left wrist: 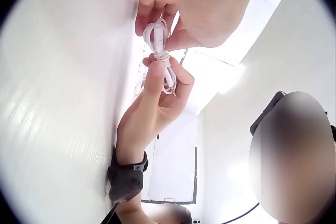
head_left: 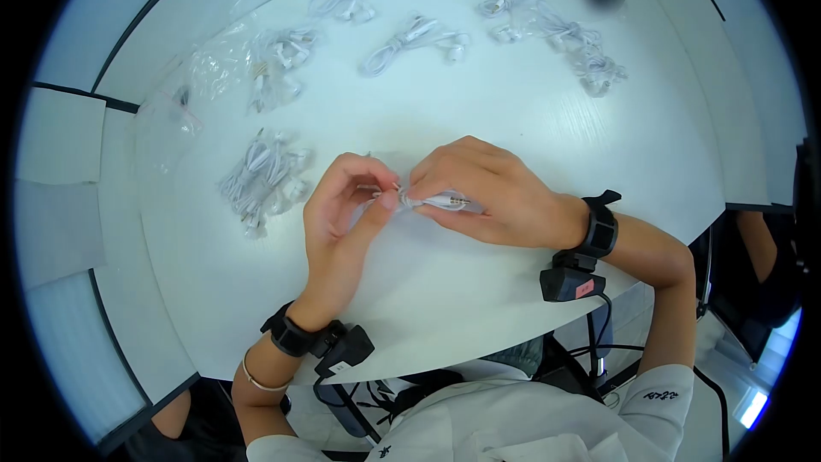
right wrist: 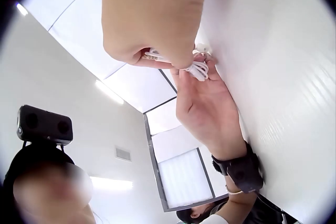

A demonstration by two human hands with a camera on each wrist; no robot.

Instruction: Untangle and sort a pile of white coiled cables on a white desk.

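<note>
Both hands hold one coiled bundle of white wired earphones (head_left: 405, 198) above the near part of the table. My left hand (head_left: 338, 210) pinches the left end of the bundle between thumb and fingers. From the other side, the thumb and fingers of my right hand (head_left: 492, 192) grip it near the middle. The jack plug (head_left: 459, 202) sticks out at the right, under that palm. In the left wrist view, cable turns (left wrist: 164, 58) wrap tightly round the middle, with a loop at each end. A white earbud (right wrist: 202, 48) shows by the left fingertips in the right wrist view.
A pile of coiled earphones (head_left: 263, 173) lies left of the hands. More bundles lie farther back, among them one pair (head_left: 415, 44) at the centre and a row (head_left: 564, 34) at the right. Clear plastic bags (head_left: 218, 64) lie at the left back of the white table (head_left: 547, 128).
</note>
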